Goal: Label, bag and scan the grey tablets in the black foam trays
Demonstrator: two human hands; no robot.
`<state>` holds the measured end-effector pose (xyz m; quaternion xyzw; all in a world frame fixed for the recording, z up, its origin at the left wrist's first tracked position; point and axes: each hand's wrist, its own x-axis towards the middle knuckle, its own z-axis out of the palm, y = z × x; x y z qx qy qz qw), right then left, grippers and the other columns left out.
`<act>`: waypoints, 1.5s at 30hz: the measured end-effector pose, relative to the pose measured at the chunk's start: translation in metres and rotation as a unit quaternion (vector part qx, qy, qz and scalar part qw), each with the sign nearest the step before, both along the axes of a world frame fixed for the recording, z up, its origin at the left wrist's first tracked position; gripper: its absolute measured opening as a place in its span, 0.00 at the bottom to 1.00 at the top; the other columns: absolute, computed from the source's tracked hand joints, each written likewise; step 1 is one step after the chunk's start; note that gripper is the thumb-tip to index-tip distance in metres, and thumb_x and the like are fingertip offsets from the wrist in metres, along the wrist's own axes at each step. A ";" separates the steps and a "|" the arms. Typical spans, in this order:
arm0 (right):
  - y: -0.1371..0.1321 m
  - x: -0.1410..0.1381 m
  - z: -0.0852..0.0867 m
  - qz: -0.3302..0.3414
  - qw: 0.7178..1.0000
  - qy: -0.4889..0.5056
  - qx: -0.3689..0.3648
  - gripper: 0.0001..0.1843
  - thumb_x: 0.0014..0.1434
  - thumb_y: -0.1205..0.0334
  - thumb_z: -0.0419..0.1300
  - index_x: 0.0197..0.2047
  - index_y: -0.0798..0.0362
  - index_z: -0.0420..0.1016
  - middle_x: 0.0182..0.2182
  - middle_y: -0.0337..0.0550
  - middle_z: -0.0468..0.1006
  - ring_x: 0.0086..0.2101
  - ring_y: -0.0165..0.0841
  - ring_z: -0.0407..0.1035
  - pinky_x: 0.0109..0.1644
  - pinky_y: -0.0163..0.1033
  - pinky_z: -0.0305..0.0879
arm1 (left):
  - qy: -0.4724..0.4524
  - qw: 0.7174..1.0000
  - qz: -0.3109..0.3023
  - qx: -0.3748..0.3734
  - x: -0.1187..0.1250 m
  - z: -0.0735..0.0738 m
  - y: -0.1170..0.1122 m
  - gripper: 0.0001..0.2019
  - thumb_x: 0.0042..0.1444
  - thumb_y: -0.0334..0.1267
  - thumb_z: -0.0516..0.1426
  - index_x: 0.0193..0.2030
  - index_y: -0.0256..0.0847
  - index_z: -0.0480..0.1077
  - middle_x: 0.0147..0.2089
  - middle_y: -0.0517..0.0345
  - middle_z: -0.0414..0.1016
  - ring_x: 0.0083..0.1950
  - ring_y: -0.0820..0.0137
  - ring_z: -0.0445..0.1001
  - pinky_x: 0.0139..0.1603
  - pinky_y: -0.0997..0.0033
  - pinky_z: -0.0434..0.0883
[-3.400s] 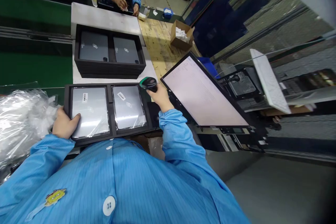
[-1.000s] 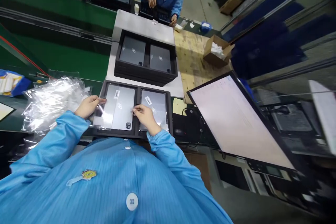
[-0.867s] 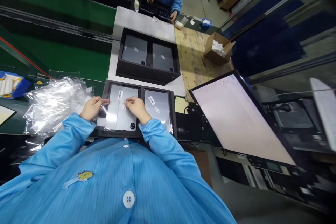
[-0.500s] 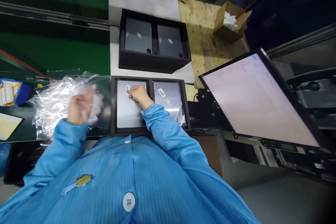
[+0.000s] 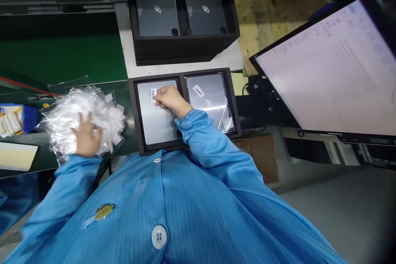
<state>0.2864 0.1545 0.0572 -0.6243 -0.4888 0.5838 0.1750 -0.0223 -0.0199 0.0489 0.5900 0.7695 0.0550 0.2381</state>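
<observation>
A black tray in front of me holds two grey tablets. The left tablet lies bare and carries a white barcode label near its top. My right hand rests on it with the fingertips pinched at that label. The right tablet still lies under clear film and has its own label. My left hand presses down on a heap of crumpled clear plastic film at the left, its fingers smeared by motion.
A stack of black trays with two dark tablets stands behind on a white board. A large tilted monitor fills the right. A blue box and a pale sheet lie far left, by a green conveyor.
The film came off the left tablet and my left hand carried it onto the plastic heap. My right hand moved up the tablet to its label. The view tilted further down.
</observation>
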 end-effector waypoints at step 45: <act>-0.080 0.223 0.043 -0.014 0.927 -0.240 0.289 0.06 0.66 0.65 0.58 0.38 0.51 0.77 0.35 0.45 0.82 0.37 0.39 0.76 0.42 0.40 0.68 | 0.030 0.946 -0.323 0.024 0.223 0.028 0.092 0.25 0.70 0.42 0.47 0.69 0.37 0.69 0.75 0.36 0.62 0.76 0.40 0.57 0.70 0.26 0.59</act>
